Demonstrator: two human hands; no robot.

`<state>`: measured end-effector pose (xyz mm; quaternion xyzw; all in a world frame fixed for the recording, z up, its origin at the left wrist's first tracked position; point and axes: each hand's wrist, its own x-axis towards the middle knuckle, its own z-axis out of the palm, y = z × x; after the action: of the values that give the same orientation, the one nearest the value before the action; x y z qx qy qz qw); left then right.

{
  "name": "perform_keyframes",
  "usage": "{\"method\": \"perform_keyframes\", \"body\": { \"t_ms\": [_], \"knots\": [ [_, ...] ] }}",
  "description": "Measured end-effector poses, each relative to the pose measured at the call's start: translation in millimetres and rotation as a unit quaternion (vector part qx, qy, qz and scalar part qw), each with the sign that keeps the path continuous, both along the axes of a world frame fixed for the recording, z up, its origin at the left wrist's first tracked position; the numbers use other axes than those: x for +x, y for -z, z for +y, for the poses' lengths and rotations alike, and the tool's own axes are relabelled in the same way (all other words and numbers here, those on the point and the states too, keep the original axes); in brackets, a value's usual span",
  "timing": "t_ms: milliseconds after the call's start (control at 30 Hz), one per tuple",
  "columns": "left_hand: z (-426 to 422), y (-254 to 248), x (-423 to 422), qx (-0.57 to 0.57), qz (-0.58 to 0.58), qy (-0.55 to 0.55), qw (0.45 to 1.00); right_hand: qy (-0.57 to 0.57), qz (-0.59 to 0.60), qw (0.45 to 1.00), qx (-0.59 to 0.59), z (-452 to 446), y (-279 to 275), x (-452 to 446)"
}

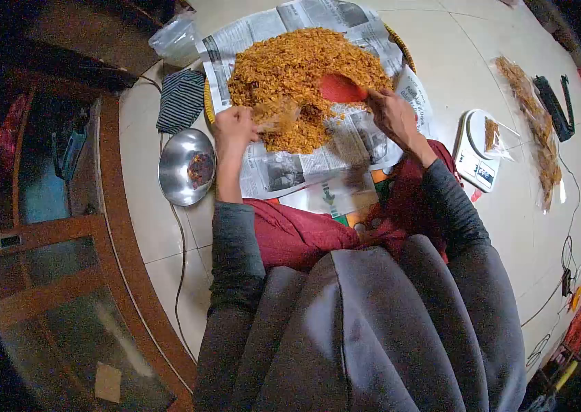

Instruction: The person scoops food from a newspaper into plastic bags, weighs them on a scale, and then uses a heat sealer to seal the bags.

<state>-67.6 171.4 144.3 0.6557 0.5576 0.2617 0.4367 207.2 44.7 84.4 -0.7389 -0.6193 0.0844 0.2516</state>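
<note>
A large heap of orange-brown crunchy snack bits (297,62) lies on newspaper (276,168) spread over a round woven tray (208,103). My right hand (395,118) grips the handle of a red plastic scoop (342,88), its bowl resting over the right side of the heap. At the heap's lower left, my left hand (234,127) is closed on a clear plastic bag (278,117). The bag is held just over the snack and its contents are hard to make out. A dark reddish bit shows in the heap near it.
A steel bowl (179,168) with dark red bits stands left. Beside it are a striped cloth (182,101) and a plastic bag (173,38). To the right, a white kitchen scale (477,168) bears a small filled bag (493,134); filled bags (543,134) and a black sealer (555,106) lie beyond.
</note>
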Motion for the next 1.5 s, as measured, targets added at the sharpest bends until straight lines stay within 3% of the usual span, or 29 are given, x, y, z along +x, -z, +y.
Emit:
{"method": "perform_keyframes", "body": {
  "t_ms": [100,200,333,400,467,533,567,667,733,767,800,833,867,933,1000,1100,1133,1233,1333,1367,1400,1467,1500],
  "knots": [
    [-1,-18,0,-0.046,-0.029,-0.015,0.998,0.033,0.013,0.999,-0.037,3,22,-4],
    [-4,-17,3,-0.102,-0.077,0.012,0.992,-0.032,0.275,0.951,0.138,12,1,-50],
    [-21,-25,17,-0.115,-0.109,0.026,0.987,-0.160,0.309,0.937,0.017,26,18,-74],
    [-20,-31,6,-0.138,-0.155,0.046,0.977,-0.145,0.311,0.939,0.024,25,19,-77],
    [-36,-47,10,-0.074,-0.170,0.101,0.977,-0.124,0.346,0.922,0.124,15,7,-81],
    [-39,-45,23,-0.004,-0.063,0.206,0.976,-0.102,0.352,0.927,0.075,4,-3,-78],
    [-39,-40,34,-0.005,-0.076,0.209,0.975,-0.097,0.358,0.927,0.051,-2,-7,-72],
    [-51,-40,73,0.017,-0.087,0.173,0.981,-0.050,0.335,0.927,0.163,-35,-11,-42],
    [-52,-42,97,-0.028,-0.098,0.202,0.974,0.040,0.394,0.904,0.161,-78,-10,-4],
    [-52,-37,108,-0.022,-0.110,0.214,0.970,0.111,0.382,0.909,0.124,-101,17,26],
    [-53,-34,119,-0.016,-0.124,0.225,0.966,0.173,0.326,0.919,0.135,-134,-5,52],
    [-59,-38,134,0.006,-0.103,0.235,0.967,0.302,0.306,0.890,0.152,-162,29,87],
    [-62,-34,149,0.001,-0.122,0.248,0.961,0.347,0.310,0.869,0.170,-200,32,120],
    [-67,-18,180,-0.010,-0.160,0.276,0.948,0.534,0.126,0.812,0.197,-260,75,187],
    [-76,-3,218,-0.024,-0.169,0.289,0.942,0.656,0.134,0.731,0.134,-296,83,225],
    [-97,25,278,0.003,-0.196,0.334,0.922,0.644,0.443,0.615,0.108,-302,96,266],
    [-105,38,297,0.020,-0.204,0.351,0.914,0.611,0.495,0.596,0.164,-292,90,266],
    [-145,48,345,0.027,-0.212,0.351,0.912,0.491,0.557,0.628,0.233,-269,76,265],
    [-174,78,380,-0.061,-0.226,0.372,0.898,0.560,0.432,0.674,0.215,-272,63,278],
    [-181,87,385,-0.115,-0.231,0.399,0.880,0.498,0.325,0.745,0.301,-278,59,280],
    [-187,95,385,-0.017,-0.199,0.453,0.869,0.461,0.231,0.780,0.356,-282,54,282],
    [-197,100,384,0.184,-0.132,0.540,0.811,0.463,0.177,0.825,0.270,-291,18,265],
    [-198,98,382,0.164,-0.120,0.551,0.809,0.432,0.152,0.856,0.240,-295,3,257]
  ]
}}
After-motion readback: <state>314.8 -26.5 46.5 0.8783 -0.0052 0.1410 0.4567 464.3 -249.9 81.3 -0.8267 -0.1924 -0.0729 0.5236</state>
